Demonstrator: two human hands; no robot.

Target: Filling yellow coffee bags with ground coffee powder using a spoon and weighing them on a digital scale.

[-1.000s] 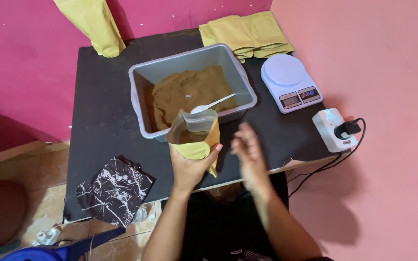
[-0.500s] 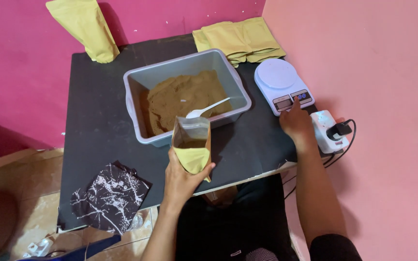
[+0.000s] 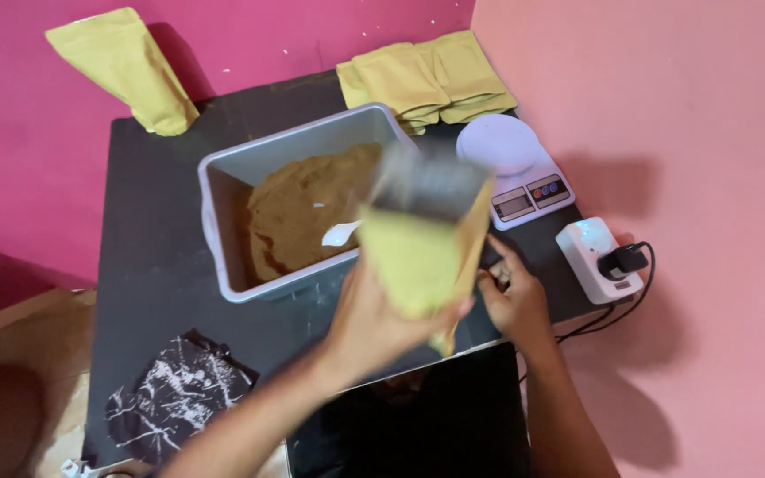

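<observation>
My left hand (image 3: 374, 323) grips a yellow stand-up pouch (image 3: 422, 239) with a clear front window, raised above the table and blurred by motion. It hangs between the grey tub (image 3: 223, 181) of brown powder (image 3: 298, 208) and the white kitchen scale (image 3: 515, 168). My right hand (image 3: 511, 296) sits just right of the pouch's lower edge, fingers loosely curled, holding nothing. A white spoon (image 3: 340, 234) lies in the powder, partly hidden behind the pouch.
A black table (image 3: 157, 248) carries a stack of flat yellow pouches (image 3: 422, 75) at the back, one pouch (image 3: 121, 66) leaning on the pink wall, and a black-and-white cloth (image 3: 174, 398) at the front left. A white socket block (image 3: 591, 257) with a black plug lies at the right.
My left hand has lifted the pouch up and to the right, toward the scale. My right hand has pulled back from the scale's buttons to beside the pouch.
</observation>
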